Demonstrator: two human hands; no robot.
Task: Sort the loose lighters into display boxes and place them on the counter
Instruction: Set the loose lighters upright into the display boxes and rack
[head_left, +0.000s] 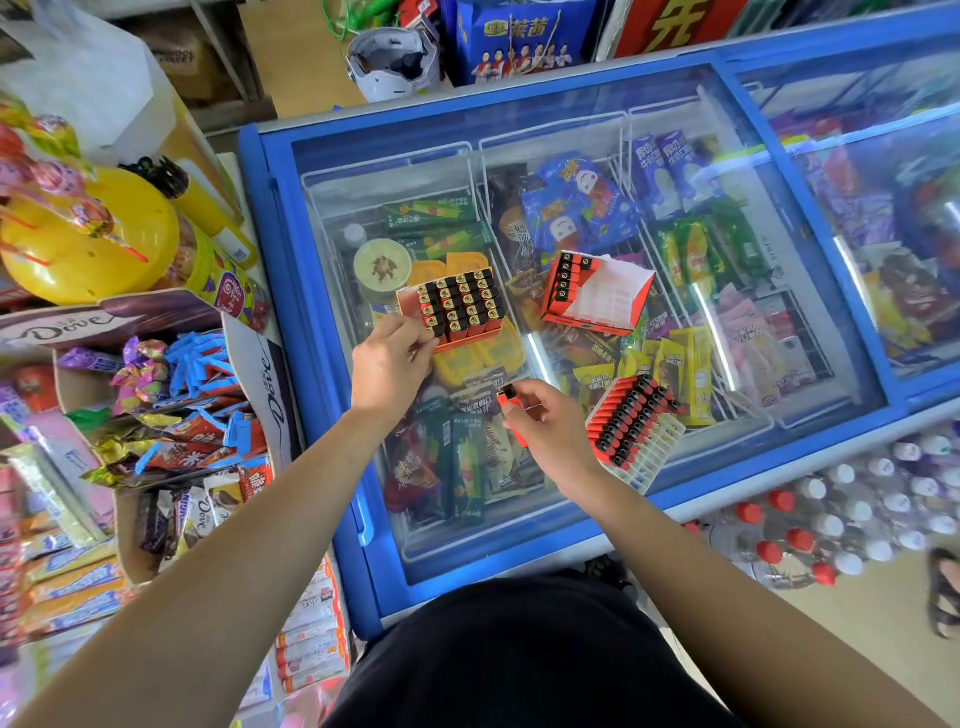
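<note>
Head view: left hand (389, 364) grips a display box (406, 301), right hand (550, 422) pinches a lighter (508, 399) nearby

Carrier is the chest freezer's glass lid (545, 124), blue frame. Three items on it: a display box (460, 304) packed with upright lighters at left, and a second box (597, 296) at centre, mostly empty with one row in. A white tray (636, 431) of red lighters lies near the front edge.
</note>
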